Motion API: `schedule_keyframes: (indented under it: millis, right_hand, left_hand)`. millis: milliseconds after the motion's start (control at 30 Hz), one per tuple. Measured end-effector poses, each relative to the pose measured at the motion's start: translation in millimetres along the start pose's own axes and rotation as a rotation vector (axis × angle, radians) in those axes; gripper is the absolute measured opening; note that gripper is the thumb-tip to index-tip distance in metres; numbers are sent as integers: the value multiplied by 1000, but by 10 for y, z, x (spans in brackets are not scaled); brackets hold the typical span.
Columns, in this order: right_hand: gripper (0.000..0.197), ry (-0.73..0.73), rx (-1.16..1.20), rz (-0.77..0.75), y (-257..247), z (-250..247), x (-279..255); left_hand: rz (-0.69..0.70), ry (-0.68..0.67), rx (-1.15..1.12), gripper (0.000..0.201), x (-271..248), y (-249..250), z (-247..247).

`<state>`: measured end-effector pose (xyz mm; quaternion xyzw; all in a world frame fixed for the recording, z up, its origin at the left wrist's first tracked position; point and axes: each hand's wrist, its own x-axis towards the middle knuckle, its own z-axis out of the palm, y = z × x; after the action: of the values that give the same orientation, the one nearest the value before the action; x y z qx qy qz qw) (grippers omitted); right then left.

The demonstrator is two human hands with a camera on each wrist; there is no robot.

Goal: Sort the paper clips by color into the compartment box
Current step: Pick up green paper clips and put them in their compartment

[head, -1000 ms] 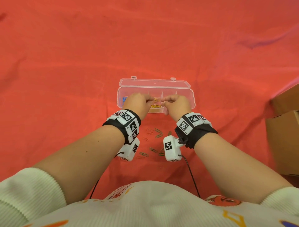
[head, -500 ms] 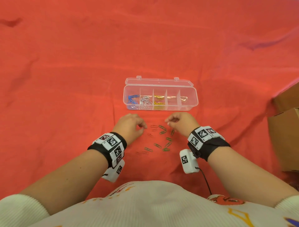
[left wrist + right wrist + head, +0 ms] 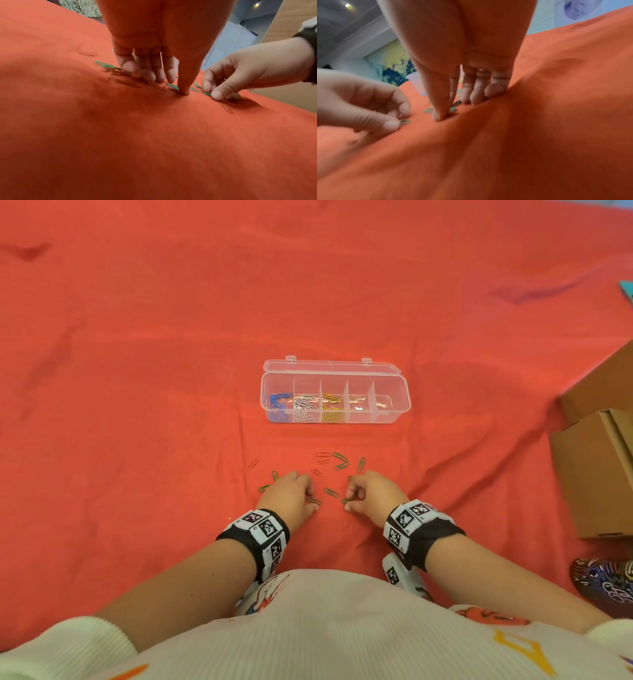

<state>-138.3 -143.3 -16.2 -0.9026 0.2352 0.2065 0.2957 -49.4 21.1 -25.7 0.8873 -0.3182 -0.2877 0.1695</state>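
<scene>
The clear compartment box point(image 3: 392, 392) stands open on the red cloth. It holds blue clips point(image 3: 278, 405), white clips point(image 3: 305, 409) and yellow clips point(image 3: 331, 407) in its three left compartments. Loose green clips point(image 3: 340, 460) and red clips point(image 3: 322, 454) lie between the box and my hands. My left hand point(image 3: 312, 500) has thumb and forefinger curled round a green clip point(image 3: 172, 86) that lies on the cloth. My right hand point(image 3: 347, 501) pinches another green clip point(image 3: 453, 108) between thumb and forefinger, low on the cloth.
Brown cardboard boxes point(image 3: 596, 467) stand at the right edge. A dark patterned object point(image 3: 606, 583) lies near my right elbow. One red clip point(image 3: 252, 463) lies apart to the left, another point(image 3: 346, 523) close to my right wrist.
Both hands have drawn back from over the box toward me, down to the loose clips. Each now has its fingertips on a green clip.
</scene>
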Motion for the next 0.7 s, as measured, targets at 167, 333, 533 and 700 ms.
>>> schedule_keyframes:
  millis: [167, 333, 533, 700]
  right_hand:
    - [11, 8, 12, 47, 21, 81, -57]
    - [23, 2, 44, 93, 13, 96, -77]
    - [18, 91, 127, 57, 80, 53, -132]
    - [16, 186, 262, 105, 132, -26, -123]
  left_hand:
    - [-26, 4, -44, 12, -10, 10, 55]
    - [-34, -22, -33, 8, 10, 56, 46]
    - [-56, -63, -104, 12, 15, 131, -33]
    - [11, -5, -238, 29, 54, 221, -102]
